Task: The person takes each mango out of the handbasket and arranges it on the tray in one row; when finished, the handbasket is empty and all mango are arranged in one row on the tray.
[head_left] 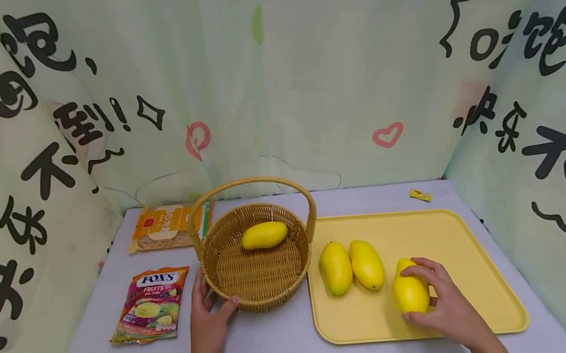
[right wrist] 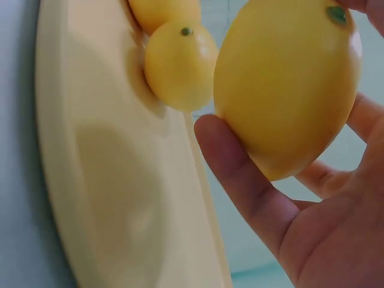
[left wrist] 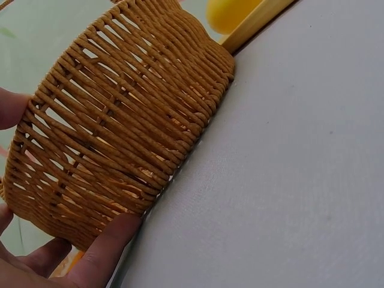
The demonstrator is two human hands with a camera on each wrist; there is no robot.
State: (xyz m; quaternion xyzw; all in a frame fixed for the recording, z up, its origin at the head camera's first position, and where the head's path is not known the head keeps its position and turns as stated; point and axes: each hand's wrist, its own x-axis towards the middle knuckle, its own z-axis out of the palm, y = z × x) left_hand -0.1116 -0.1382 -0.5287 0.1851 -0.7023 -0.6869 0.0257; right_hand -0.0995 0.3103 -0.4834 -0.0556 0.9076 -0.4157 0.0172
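On the left, a pale curtain (head_left: 103, 75) with black lettering is hanging around the tabletop (head_left: 279, 350), where a FOX'S candy bag (head_left: 152, 306) is lying flat. Behind it, near the back edge, an orange packet (head_left: 160, 225) is resting, partly hidden by the handle of a wicker basket (head_left: 258, 275). The left hand (head_left: 212, 317) is holding the basket at its near left side, thumb lying at the rim and fingers spreading round the outer wall. Inside, one yellow mango (head_left: 265, 235) is lying on its side toward the back. Just right of the basket, a yellow tray (head_left: 472, 271) is sitting on the tabletop. On its left half, a second mango (head_left: 336, 269) and a third mango (head_left: 367, 265) are lying side by side; whether they are touching is unclear. Farther right, the right hand (head_left: 446, 298) is gripping a fourth mango (head_left: 409, 291), fingers and thumb clamping its sides and holding it above the tray. Beyond the tray's far edge, a small yellow packet (head_left: 420, 195) is lying near the back right corner.
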